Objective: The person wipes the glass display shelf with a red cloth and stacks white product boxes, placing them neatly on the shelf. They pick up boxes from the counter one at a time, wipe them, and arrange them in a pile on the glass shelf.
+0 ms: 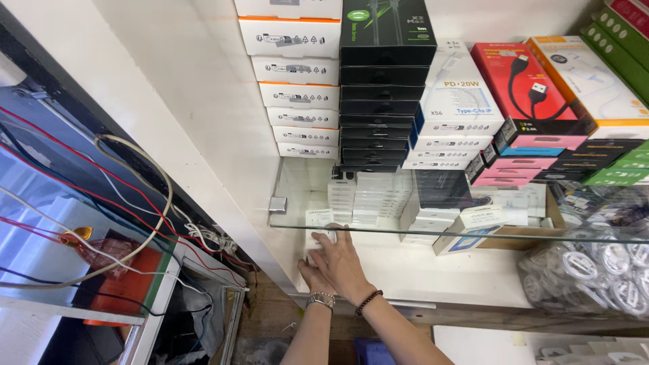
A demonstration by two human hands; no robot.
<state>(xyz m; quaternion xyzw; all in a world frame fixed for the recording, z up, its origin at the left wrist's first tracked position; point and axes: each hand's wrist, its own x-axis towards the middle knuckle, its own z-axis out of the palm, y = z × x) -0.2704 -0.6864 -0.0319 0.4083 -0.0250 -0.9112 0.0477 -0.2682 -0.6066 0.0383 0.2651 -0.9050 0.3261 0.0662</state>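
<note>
Both hands reach under a glass shelf point(284, 217) onto the white lower shelf. My right hand point(343, 263), with a dark bead bracelet at the wrist, lies on top with fingers spread over a small white box point(318, 225). My left hand point(312, 276), wearing a metal watch, sits under it and is mostly hidden; its fingers touch the same white box at the bottom left. How firmly either hand grips the box cannot be told.
Stacks of white boxes point(297, 88), black boxes point(385, 88) and coloured cable boxes point(534, 101) stand on the glass shelf. More white boxes point(378, 199) sit beneath it. Bagged coiled white cables point(595, 270) lie at right. Loose red and white wires point(135, 196) hang at left.
</note>
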